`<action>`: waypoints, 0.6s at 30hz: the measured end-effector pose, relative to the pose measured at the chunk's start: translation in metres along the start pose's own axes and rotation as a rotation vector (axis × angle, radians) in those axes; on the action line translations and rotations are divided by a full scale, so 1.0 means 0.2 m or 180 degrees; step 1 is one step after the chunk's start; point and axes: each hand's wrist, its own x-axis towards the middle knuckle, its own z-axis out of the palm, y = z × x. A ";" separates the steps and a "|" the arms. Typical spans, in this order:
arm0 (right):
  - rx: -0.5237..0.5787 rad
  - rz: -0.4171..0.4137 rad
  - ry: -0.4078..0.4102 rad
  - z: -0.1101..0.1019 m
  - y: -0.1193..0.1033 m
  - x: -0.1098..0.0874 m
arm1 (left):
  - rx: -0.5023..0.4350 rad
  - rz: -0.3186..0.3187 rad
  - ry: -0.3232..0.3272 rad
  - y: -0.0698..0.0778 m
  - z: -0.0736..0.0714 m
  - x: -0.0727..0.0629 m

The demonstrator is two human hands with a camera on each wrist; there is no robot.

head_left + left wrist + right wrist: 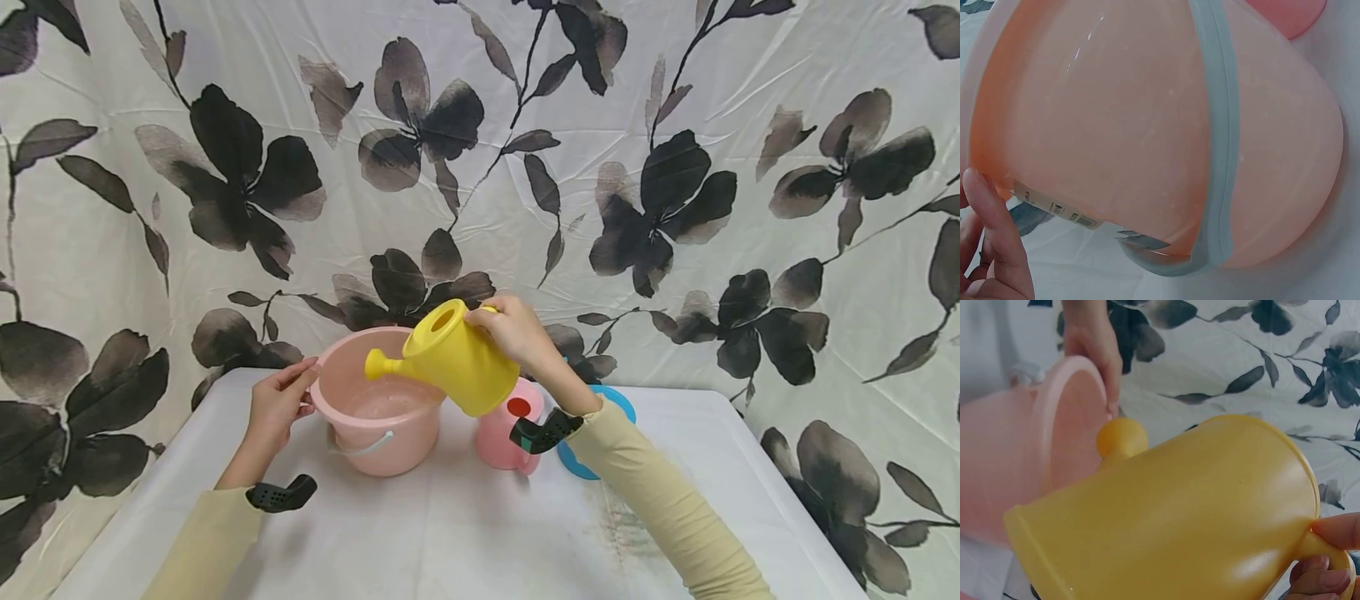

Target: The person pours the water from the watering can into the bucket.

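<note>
A yellow watering can (468,367) is tilted over the pink bucket (386,446), its round spout end above the bucket's opening. My right hand (513,333) grips the can by its handle; in the right wrist view the fingers (1322,581) curl round that handle. My left hand (277,404) holds the bucket's rim on its left side. In the left wrist view the thumb (997,225) lies against the rim, and the other fingers are partly hidden. The bucket stands upright, with its pale grey-blue handle (1219,137) hanging down at the front. Some liquid appears to lie inside.
To the bucket's right, a pink watering can (498,442) with a red opening stands on the white table (450,533). Behind my right forearm is a blue round object (577,462), partly hidden. A floral cloth (525,208) hangs behind the table.
</note>
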 end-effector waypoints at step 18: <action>0.0024 -0.0110 0.0060 0.01 0.02 -0.01 | -0.0005 0.0016 -0.0002 -0.01 0.00 0.01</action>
